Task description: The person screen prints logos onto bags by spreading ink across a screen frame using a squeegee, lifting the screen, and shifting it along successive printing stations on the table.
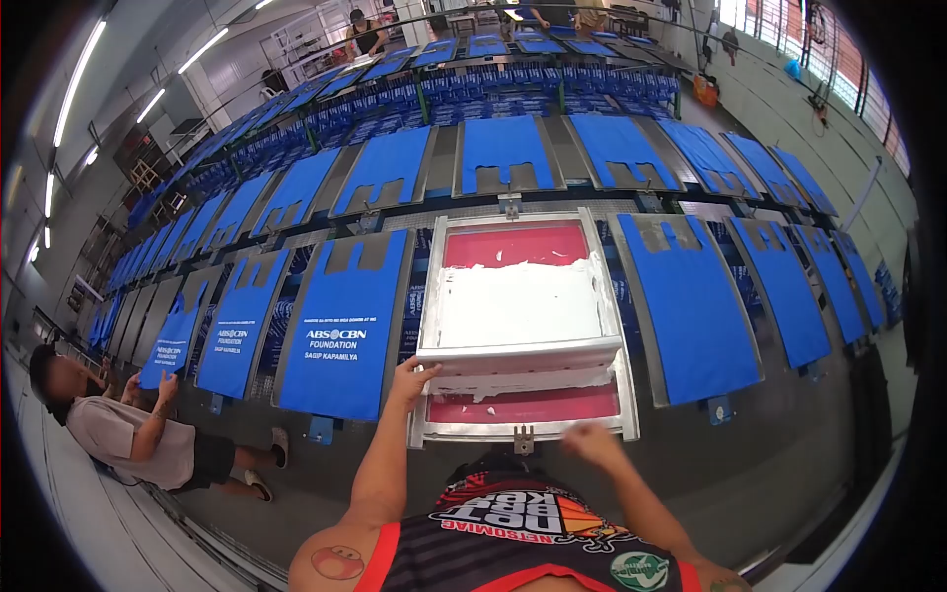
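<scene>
A screen-printing frame (431, 296) lies in front of me, its red mesh coated with white ink (523, 301). Across the frame lies a long metal squeegee (518, 352), with a band of white ink below it. My left hand (412, 380) grips the squeegee's left end, fingers bent over its edge. Near the frame's lower right corner, my right hand (592, 444) is off the squeegee; it is blurred, and its fingers cannot be made out clearly. To the left lies a blue bag (340, 326) with white print, and to the right a plain blue bag (691, 306).
More blue bags (508, 153) lie on boards in rows beyond the frame. At the left, a co-worker (148, 434) holds a printed blue bag (168, 340). Other people stand at the far end. A metal hinge (524, 440) sits at the frame's near edge.
</scene>
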### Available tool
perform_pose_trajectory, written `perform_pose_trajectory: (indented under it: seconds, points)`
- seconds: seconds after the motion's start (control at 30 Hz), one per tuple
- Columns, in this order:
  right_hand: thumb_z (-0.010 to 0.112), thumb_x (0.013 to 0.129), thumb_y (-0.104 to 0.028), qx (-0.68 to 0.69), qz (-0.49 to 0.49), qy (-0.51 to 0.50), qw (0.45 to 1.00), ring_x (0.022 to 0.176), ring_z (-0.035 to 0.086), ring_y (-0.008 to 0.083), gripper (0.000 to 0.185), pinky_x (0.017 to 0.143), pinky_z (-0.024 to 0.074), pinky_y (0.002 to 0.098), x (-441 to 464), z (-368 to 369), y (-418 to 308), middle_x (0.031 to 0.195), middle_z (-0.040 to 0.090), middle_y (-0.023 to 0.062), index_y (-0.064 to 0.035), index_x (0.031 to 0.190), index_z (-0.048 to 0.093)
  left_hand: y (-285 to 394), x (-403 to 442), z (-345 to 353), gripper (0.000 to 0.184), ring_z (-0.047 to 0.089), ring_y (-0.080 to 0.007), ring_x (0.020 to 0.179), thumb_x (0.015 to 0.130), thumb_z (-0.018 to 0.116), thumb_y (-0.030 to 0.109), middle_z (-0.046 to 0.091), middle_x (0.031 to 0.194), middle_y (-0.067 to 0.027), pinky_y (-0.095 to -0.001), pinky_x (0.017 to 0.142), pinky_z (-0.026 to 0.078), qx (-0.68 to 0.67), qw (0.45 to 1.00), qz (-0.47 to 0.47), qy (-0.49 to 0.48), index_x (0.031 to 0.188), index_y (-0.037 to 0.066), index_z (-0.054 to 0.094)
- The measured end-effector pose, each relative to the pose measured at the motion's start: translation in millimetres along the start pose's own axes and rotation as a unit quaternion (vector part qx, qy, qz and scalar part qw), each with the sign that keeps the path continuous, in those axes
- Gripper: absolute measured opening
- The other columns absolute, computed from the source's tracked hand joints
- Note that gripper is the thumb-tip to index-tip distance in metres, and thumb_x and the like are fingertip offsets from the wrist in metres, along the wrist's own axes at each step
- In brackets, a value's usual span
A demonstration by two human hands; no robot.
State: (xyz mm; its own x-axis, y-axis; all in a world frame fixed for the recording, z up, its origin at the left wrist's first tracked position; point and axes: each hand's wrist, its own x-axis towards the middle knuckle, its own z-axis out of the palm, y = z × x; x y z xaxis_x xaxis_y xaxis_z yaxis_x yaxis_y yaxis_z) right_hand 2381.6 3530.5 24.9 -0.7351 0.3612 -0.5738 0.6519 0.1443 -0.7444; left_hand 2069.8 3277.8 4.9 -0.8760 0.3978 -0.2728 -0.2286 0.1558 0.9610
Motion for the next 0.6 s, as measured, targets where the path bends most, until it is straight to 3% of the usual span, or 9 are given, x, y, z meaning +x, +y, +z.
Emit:
perform_pose_trajectory:
  seconds: [0.03,0.1,0.23,0.33,0.5,0.6]
  points:
    - [0.068,0.087,-0.032,0.099,0.028,-0.093,0.99,0.073,0.063,0.0149,0.029,0.069,0.0503,0.0301,-2.1,29.4,8.2,0.081,0.067,0.0068,-0.0031,0.091,0.07,-3.0,0.9,-1.3,0.033,0.06,-0.0134,0.092,0.073,0.083,0.011,0.067,0.098,-0.0039,-0.0295,0.084,0.047,0.0,1.0,-0.001,-0.001,0.101,0.003,0.069]
    - [0.067,0.089,-0.032,0.232,-0.007,-0.114,0.966,0.067,0.062,0.0123,0.032,0.064,0.0498,0.0281,8.8,73.7,19.2,0.081,0.067,0.0078,0.0,0.092,0.069,-6.9,4.2,-1.2,0.032,0.059,-0.0131,0.092,0.073,0.082,0.011,0.067,0.097,-0.0033,-0.0293,0.084,0.046,-0.018,1.0,0.01,-0.014,0.101,0.004,0.069]
    - [0.067,0.088,-0.029,0.292,0.052,-0.068,0.953,0.066,0.061,0.0105,0.033,0.06,0.0492,0.0251,17.6,93.4,13.6,0.08,0.068,0.0075,0.0032,0.09,0.069,-7.5,3.0,-3.4,0.032,0.059,-0.0129,0.091,0.073,0.082,0.011,0.067,0.096,-0.0032,-0.0296,0.083,0.046,-0.023,1.0,0.011,-0.014,0.101,0.004,0.069]
    - [0.065,0.089,-0.028,0.211,-0.029,0.001,0.977,0.058,0.06,0.0103,0.031,0.054,0.0469,0.0253,13.4,97.0,13.4,0.069,0.067,0.004,0.0018,0.081,0.07,-5.5,2.1,-2.0,0.031,0.06,-0.0134,0.09,0.075,0.081,0.011,0.068,0.096,-0.0037,-0.0293,0.083,0.047,0.0,1.0,0.01,-0.004,0.101,0.003,0.069]
    - [0.065,0.089,-0.025,0.079,-0.048,0.025,0.995,0.057,0.06,0.0077,0.029,0.055,0.0488,0.0252,2.0,88.5,8.1,0.067,0.067,0.004,0.0025,0.082,0.071,-8.7,-2.7,-3.8,0.036,0.06,-0.013,0.092,0.075,0.08,0.009,0.067,0.098,-0.0044,-0.0293,0.084,0.047,-0.029,0.999,-0.004,-0.028,0.107,0.003,0.067]
    - [0.063,0.089,-0.033,0.028,-0.05,0.02,0.998,0.06,0.064,0.0113,0.033,0.059,0.0497,0.028,-5.8,80.4,3.3,0.067,0.068,0.0066,-0.0011,0.088,0.072,-15.7,-5.5,-2.1,0.039,0.059,-0.0126,0.094,0.074,0.081,0.009,0.067,0.101,-0.0042,-0.0294,0.086,0.046,-0.019,1.0,0.006,-0.023,0.11,0.004,0.067]
